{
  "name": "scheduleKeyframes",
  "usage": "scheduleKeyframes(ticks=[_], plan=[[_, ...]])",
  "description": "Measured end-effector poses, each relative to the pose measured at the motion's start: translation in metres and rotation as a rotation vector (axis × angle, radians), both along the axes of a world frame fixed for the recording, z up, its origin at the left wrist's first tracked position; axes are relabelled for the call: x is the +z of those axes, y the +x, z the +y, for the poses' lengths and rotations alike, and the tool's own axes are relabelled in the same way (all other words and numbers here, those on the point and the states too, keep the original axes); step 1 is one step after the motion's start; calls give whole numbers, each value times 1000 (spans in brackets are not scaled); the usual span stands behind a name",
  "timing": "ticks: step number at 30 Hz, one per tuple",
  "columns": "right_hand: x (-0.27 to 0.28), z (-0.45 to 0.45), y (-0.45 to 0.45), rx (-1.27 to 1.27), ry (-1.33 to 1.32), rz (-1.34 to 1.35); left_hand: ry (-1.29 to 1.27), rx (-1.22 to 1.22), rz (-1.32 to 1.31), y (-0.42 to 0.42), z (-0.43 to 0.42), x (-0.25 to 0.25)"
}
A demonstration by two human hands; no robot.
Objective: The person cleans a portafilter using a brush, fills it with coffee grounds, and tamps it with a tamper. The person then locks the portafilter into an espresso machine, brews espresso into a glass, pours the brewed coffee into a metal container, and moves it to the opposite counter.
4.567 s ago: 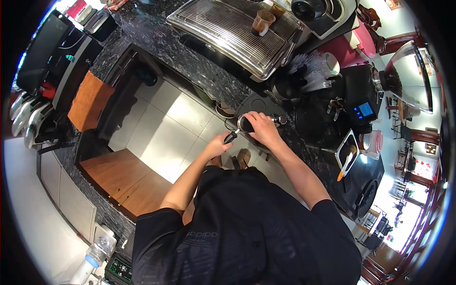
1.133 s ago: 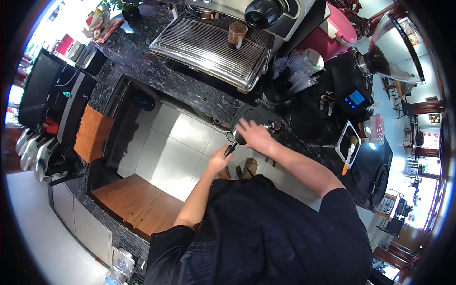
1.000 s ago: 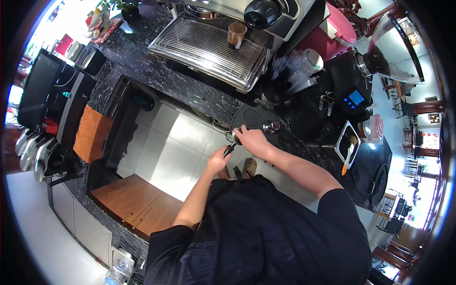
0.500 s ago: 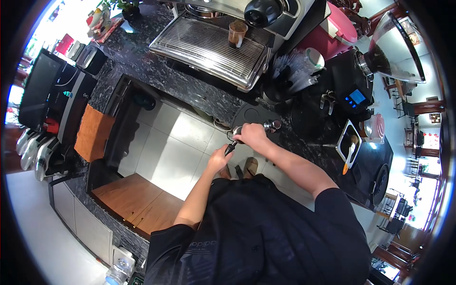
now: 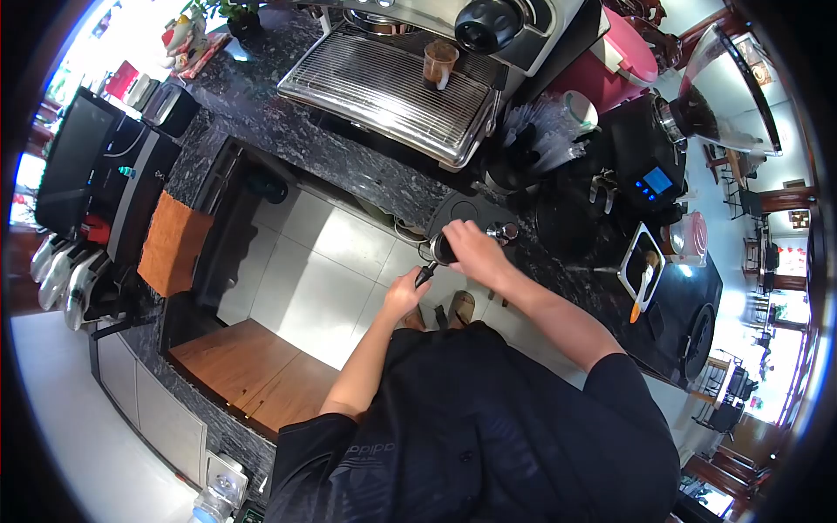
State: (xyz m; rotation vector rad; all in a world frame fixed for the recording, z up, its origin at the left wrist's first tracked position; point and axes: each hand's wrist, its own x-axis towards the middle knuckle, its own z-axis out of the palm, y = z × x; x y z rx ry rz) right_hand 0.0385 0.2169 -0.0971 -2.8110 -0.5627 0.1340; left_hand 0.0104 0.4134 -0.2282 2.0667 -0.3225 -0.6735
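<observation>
"adidas" on black shirt [image 5: 488,427]

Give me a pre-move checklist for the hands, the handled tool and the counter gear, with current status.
1. Left hand closed on the black handle: ok.
2. Right hand at the tool's round head: ok, fingers over it.
3. Contents of the head level: cannot tell, the inside is not visible.
4. Drip tray free of loose items: not ok, a small cup stands on it.
5. Metal piece beside the right hand set down, not held: ok.
6. Grinder display lit: ok, though its text is too small to read.
</observation>
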Motion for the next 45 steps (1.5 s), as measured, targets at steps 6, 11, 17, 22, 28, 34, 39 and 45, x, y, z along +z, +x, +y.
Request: scheduleKeyframes(ticks=[6, 11, 17, 22, 28, 34, 39, 45], plan=[[-13, -36, 46, -110, -135, -51, 13, 8, -1, -2, 0, 3], [-47, -36, 56, -143, -297, 97, 27, 14, 0, -2, 0, 0], [-54, -38, 60, -179, -220, 123, 24, -2, 12, -2, 0, 1], [-19, -67, 45, -127, -40, -27, 34, -6, -8, -1, 1, -1], [-19, -103, -8, -172, -7, 312, 20, -20, -30, 1, 0, 2], [-29, -91, -11, -285, 76, 92, 14, -20, -36, 4, 2, 4], [-3, -50, -15, -233, 219, 82, 22, 0, -8, 1, 0, 4], [-15, -11, -5, -116, 211, 63, 35, 3, 13, 2, 0, 7]])
